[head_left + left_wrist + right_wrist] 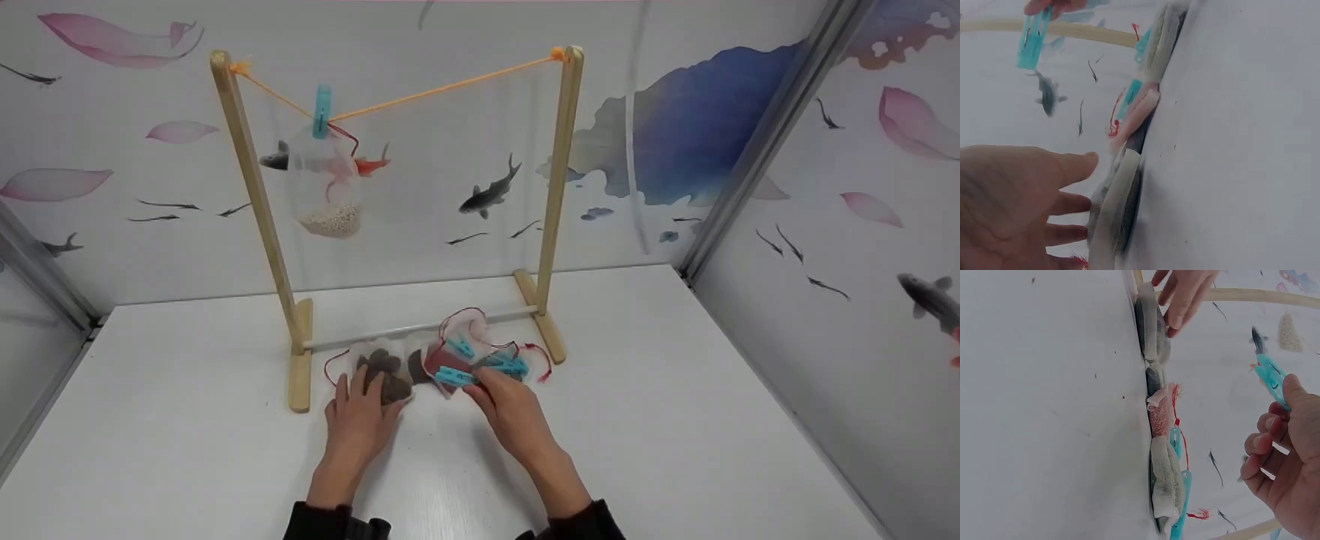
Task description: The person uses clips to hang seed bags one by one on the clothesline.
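Observation:
My left hand [358,416] reaches with spread fingers to a sheer drawstring bag of dark stones [381,361], the fingertips right at its near side. In the left wrist view those fingers are loosely straight beside the bag. My right hand [514,412] pinches a blue clothespin [1272,379] by one end between thumb and fingers, held above the other bags. Below it lies a bag with reddish contents [1159,417], next to a pale bag [1166,481]. More blue clothespins [510,365] lie on and behind these bags, among red cords.
Behind the hands stands a wooden frame [562,187] with an orange string [450,88] across its top. A blue clothespin [322,112] holds a sheer bag of pale grains [334,219] on that string. A white rod [375,335] joins the frame's feet on the white table [675,420].

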Action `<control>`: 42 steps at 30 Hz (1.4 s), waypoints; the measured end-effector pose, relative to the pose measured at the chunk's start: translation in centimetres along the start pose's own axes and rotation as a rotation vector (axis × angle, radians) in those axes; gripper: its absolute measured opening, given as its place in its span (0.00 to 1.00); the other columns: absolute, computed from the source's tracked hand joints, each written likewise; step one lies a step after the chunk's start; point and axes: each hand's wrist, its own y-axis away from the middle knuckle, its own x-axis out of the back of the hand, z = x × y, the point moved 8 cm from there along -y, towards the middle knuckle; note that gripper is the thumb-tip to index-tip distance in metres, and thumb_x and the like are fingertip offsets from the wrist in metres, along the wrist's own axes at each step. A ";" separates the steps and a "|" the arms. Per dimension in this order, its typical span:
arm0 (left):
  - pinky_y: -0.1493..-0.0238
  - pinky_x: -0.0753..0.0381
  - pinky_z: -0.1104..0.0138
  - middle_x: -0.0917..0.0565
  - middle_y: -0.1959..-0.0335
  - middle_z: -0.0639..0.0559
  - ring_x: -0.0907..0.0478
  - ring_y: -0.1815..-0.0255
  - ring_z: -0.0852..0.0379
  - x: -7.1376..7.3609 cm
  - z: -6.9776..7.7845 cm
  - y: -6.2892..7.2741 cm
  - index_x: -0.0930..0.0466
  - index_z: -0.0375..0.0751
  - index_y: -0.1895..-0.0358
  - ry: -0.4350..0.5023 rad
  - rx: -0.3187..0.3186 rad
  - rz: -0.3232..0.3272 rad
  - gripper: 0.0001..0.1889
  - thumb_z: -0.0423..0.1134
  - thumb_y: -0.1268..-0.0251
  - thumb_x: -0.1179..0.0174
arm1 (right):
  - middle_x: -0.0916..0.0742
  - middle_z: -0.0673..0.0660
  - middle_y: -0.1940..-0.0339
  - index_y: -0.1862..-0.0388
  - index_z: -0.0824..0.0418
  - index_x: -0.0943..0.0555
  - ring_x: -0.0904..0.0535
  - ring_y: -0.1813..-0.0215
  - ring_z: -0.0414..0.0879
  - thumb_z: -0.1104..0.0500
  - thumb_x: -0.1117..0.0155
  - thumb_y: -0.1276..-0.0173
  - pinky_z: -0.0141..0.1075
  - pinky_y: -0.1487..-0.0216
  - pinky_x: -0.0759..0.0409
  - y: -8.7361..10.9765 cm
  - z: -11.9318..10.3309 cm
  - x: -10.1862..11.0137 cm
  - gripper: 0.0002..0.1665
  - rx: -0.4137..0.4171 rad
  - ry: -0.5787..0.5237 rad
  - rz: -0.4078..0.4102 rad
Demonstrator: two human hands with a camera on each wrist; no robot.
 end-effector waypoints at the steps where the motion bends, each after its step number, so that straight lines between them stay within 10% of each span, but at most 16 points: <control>1: 0.34 0.37 0.32 0.34 0.29 0.28 0.45 0.25 0.24 0.1 -0.2 0.0 0.28 0.28 0.35 -0.008 0.003 0.005 0.27 0.43 0.30 0.39 | 0.25 0.49 0.75 0.65 0.57 0.26 0.32 0.70 0.36 0.51 0.40 0.26 0.26 0.66 0.30 0.0 0.0 0.0 0.12 0.008 0.005 0.011; 8: 0.45 0.22 0.45 0.34 0.34 0.24 0.27 0.38 0.31 0.6 -1.4 0.0 0.26 0.31 0.59 0.077 0.019 0.064 0.12 0.37 0.32 0.36 | 0.30 0.48 0.79 0.70 0.57 0.27 0.36 0.73 0.35 0.53 0.40 0.26 0.25 0.68 0.34 0.0 0.1 0.0 0.14 0.027 0.000 0.026; 17: 0.32 0.32 0.40 0.45 0.27 0.21 0.41 0.26 0.26 0.0 -2.8 0.0 0.59 0.31 0.21 0.265 0.157 -0.155 0.55 0.37 0.44 0.27 | 0.29 0.46 0.79 0.69 0.57 0.25 0.34 0.73 0.36 0.50 0.42 0.25 0.26 0.68 0.32 0.0 0.4 -0.2 0.15 -0.028 0.003 -0.014; 24: 0.36 0.29 0.40 0.38 0.28 0.23 0.34 0.30 0.29 -0.4 -2.7 -0.1 0.51 0.45 0.20 0.238 0.123 -0.242 0.51 0.35 0.46 0.30 | 0.29 0.46 0.79 0.70 0.57 0.26 0.35 0.73 0.36 0.50 0.42 0.25 0.27 0.68 0.32 -0.1 0.5 -0.3 0.15 -0.025 0.003 -0.023; 33: 0.32 0.29 0.47 0.21 0.36 0.43 0.26 0.33 0.44 1.3 -1.7 -0.8 0.24 0.44 0.36 0.327 0.069 -0.038 0.24 0.46 0.33 0.35 | 0.26 0.48 0.79 0.68 0.57 0.24 0.33 0.73 0.37 0.51 0.40 0.26 0.28 0.67 0.28 -0.2 0.3 -0.1 0.13 -0.005 0.014 -0.005; 42: 0.72 0.32 0.72 0.12 0.64 0.54 0.29 0.73 0.62 4.3 0.5 -0.3 0.21 0.52 0.42 0.357 -0.018 0.173 0.16 0.38 0.30 0.38 | 0.26 0.46 0.78 0.68 0.57 0.25 0.32 0.71 0.35 0.51 0.41 0.26 0.26 0.67 0.31 0.3 1.0 0.1 0.13 -0.038 -0.042 0.014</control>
